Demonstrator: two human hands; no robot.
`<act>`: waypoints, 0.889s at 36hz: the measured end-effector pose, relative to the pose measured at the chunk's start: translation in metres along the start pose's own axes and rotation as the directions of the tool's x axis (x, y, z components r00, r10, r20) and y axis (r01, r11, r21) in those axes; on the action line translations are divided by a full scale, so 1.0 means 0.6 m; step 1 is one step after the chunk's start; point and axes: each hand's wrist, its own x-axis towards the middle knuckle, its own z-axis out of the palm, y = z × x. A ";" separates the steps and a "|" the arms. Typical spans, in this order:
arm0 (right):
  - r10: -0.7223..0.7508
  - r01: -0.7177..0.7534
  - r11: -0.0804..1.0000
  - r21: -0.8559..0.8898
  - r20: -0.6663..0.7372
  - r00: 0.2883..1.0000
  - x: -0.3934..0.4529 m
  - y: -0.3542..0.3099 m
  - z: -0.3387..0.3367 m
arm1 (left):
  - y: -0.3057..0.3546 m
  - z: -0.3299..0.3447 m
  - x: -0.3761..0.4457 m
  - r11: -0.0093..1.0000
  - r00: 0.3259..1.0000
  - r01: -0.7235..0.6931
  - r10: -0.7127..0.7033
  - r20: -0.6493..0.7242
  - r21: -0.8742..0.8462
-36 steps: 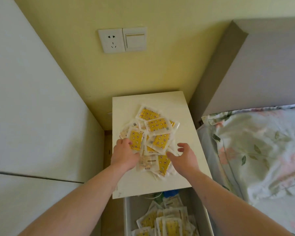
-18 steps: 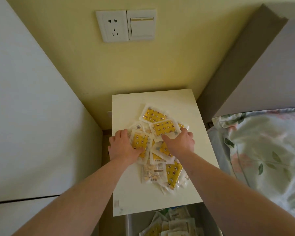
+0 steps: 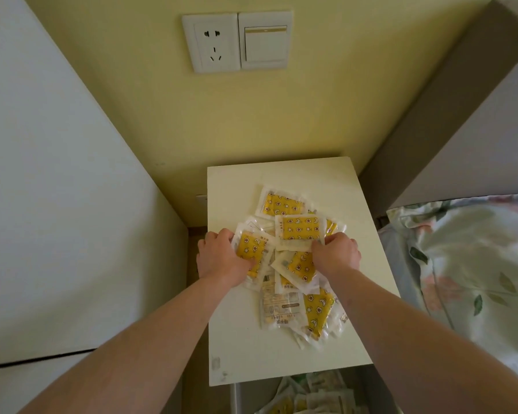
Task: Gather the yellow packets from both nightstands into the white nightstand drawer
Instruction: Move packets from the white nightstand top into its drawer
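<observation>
Several yellow packets [image 3: 299, 228] in clear wrappers lie in a loose pile on the white nightstand [image 3: 240, 342]. My left hand [image 3: 222, 258] grips the left side of the pile, with its fingers curled over a packet. My right hand [image 3: 337, 253] clutches packets at the pile's right side. A few packets [image 3: 314, 315] lie loose nearer the front edge, outside both hands. Below the top, the open drawer [image 3: 368, 392] holds more packets [image 3: 311, 395], partly cut off by the frame's bottom.
A white cabinet side [image 3: 57, 204] stands close on the left. The grey headboard [image 3: 461, 130] and the floral bedding [image 3: 473, 264] border the nightstand on the right. A wall socket and switch [image 3: 237, 41] sit on the yellow wall above.
Both hands have moved further onto the pile and closed on packets from either side. The view has tilted up and closer, so less of the drawer shows.
</observation>
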 end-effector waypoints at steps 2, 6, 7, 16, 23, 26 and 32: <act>-0.013 0.013 0.993 0.114 -0.005 1.000 -0.003 0.004 -0.003 | -0.004 -0.003 -0.002 1.000 1.000 -0.011 0.011 -0.015 -0.004; -0.008 -0.006 0.918 0.395 0.032 0.999 -0.015 0.010 -0.017 | -0.017 -0.005 -0.007 0.992 1.000 0.001 0.001 0.023 -0.123; -0.005 -0.016 0.892 0.452 0.045 0.999 -0.019 0.012 -0.022 | -0.021 -0.005 -0.009 0.987 0.999 0.000 0.006 0.037 -0.161; -0.015 -0.055 0.734 0.677 0.097 0.995 -0.064 0.073 -0.083 | -0.040 -0.019 -0.078 0.880 0.999 -0.037 0.043 0.001 -0.473; -0.022 -0.096 0.677 0.729 0.150 0.988 -0.132 0.157 -0.138 | -0.035 -0.033 -0.187 0.810 0.998 -0.060 0.028 -0.064 -0.583; -0.014 -0.121 0.666 0.736 0.175 0.984 -0.171 0.204 -0.155 | -0.036 -0.031 -0.245 0.786 0.997 -0.075 0.049 -0.059 -0.614; 0.049 -0.162 0.694 0.701 0.178 0.983 -0.252 0.320 -0.164 | -0.050 -0.016 -0.354 0.734 1.000 0.001 0.014 0.017 -0.679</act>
